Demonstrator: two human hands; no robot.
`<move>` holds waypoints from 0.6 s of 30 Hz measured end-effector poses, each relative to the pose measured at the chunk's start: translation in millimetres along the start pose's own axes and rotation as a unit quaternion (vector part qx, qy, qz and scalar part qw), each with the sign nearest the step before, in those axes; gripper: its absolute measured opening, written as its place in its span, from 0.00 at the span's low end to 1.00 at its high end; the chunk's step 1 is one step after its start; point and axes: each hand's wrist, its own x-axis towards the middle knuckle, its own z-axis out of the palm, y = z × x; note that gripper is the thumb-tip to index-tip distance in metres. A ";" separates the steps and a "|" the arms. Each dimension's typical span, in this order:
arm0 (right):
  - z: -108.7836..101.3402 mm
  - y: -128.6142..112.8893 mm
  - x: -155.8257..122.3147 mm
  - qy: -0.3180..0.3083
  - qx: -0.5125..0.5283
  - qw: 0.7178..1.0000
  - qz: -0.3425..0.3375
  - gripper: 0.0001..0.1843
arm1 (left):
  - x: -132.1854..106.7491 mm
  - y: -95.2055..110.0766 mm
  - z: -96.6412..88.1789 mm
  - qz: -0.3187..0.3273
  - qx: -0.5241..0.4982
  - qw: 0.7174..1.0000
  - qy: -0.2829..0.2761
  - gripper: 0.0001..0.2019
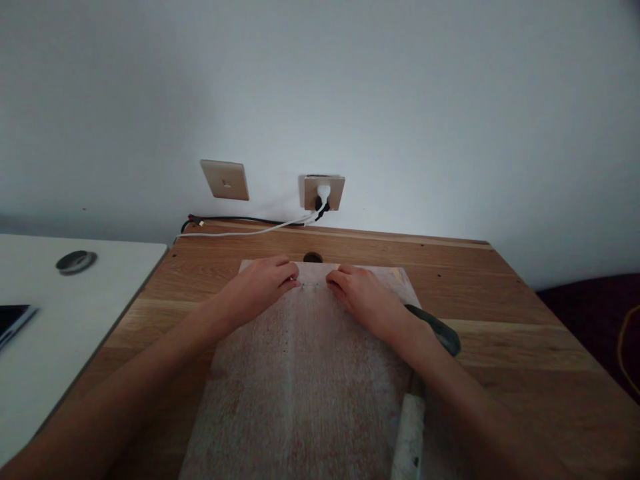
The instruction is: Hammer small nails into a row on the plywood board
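Observation:
A large pale wooden cutting board (300, 380) lies on a wooden table (500, 320). My left hand (263, 283) and my right hand (363, 293) rest on the board's far end, fingertips curled and pinched toward each other around a few tiny dark specks (310, 285). What the fingers hold is too small to make out. Under my right wrist lies a knife with a dark handle (437, 330) and a whitish blade (410, 433) along the board's right edge.
A white table (60, 320) adjoins on the left, with a round grey cap (76, 261) and a dark phone (13, 320). On the wall, a blank plate (225, 179) and a socket (323, 192) with white and black cables. A cable hole (313, 257) is behind the board.

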 end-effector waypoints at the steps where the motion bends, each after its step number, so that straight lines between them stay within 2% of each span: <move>1: -1.3 -1.5 0.5 0.005 0.001 1.000 -0.003 0.13 | 0.0 1.9 2.1 0.008 0.010 1.000 -0.009 0.09; 6: 3.3 -7.2 8.5 0.009 0.009 0.999 -0.032 0.14 | 0.7 8.3 15.5 0.010 0.039 0.998 -0.042 0.09; 11: 11.5 -10.6 15.4 0.016 0.008 0.998 -0.055 0.13 | 5.4 8.9 22.2 -0.006 -0.019 0.999 -0.042 0.09; 14: 7.7 -11.7 13.7 0.022 0.009 0.996 -0.081 0.14 | 8.1 9.8 24.7 -0.020 -0.051 0.998 -0.035 0.10; 18: -6.2 -9.9 6.9 0.036 0.030 0.994 -0.103 0.13 | 7.9 16.5 24.4 -0.050 -0.032 0.998 -0.024 0.10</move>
